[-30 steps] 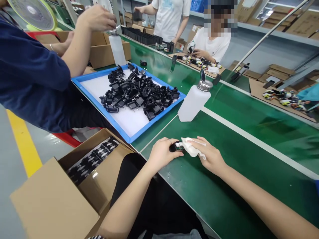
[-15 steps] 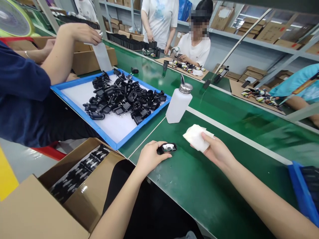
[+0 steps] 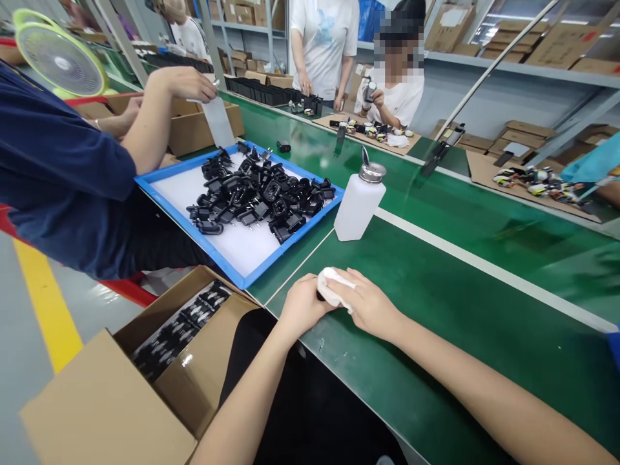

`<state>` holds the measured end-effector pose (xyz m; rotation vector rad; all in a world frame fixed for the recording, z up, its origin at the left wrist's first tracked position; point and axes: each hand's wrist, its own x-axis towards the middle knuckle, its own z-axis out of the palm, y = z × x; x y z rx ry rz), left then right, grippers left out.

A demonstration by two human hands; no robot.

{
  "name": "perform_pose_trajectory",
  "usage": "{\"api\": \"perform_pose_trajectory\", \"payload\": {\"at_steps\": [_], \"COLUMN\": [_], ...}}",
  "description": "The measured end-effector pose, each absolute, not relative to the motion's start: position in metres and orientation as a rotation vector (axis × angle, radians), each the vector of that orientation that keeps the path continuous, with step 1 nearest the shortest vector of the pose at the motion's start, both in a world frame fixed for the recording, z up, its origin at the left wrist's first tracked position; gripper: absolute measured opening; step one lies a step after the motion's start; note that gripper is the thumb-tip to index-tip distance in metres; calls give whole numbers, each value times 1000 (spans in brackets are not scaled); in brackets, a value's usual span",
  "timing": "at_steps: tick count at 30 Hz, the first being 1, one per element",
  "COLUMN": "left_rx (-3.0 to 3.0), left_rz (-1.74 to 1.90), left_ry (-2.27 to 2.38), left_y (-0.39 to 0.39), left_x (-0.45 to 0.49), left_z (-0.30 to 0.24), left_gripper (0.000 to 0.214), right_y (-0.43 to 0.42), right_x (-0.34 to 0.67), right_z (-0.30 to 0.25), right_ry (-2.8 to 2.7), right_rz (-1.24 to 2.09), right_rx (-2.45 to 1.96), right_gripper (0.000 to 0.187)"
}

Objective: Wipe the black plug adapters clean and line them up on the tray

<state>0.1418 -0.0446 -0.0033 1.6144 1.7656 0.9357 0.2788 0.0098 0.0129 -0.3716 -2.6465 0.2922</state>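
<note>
My left hand (image 3: pixel 301 305) is closed around a small black plug part that is almost fully hidden at the near edge of the green belt (image 3: pixel 436 310). Pressed against it from the right, my right hand (image 3: pixel 367 305) grips a crumpled white cloth (image 3: pixel 330 288) over the part. A white dispenser bottle (image 3: pixel 358 201) with a metal cap stands just beyond my hands. Left of it a blue tray (image 3: pixel 180 160) holds a heap of black plug parts (image 3: pixel 256 194).
An open cardboard box (image 3: pixel 159 361) with rows of black parts sits by my left knee. A person in a dark blue sleeve (image 3: pixel 62 161) holds another bottle (image 3: pixel 217 119) over the tray. Across the belt, other people work at cardboard mats with small parts. A green fan (image 3: pixel 61 58) stands far left.
My right hand, held apart half a second ago with the cloth lifted, has come back left onto the part in my left hand. The part is now covered by the cloth.
</note>
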Motion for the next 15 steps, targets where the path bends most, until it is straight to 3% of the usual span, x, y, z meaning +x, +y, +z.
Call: {"api": "perform_pose_trajectory", "payload": {"at_steps": [5,8,15], "left_rx": [1684,1663,1655], "left_rz": [916,905,904], "left_ry": [1734,1715,1723], "left_y": [-45,-45,-45], "left_x": [142,142,142], "left_z": [-1,1,1], "left_gripper": [20,32,36], "right_y": [14,17,23], "right_x": [298,307,319], "right_z": [8,10,4], "right_ry": [-2699,-2687,-2585], "right_rz": [-150,-209,-140], "right_rx": [-185,-225,-371], "right_gripper": [37,39,38]}}
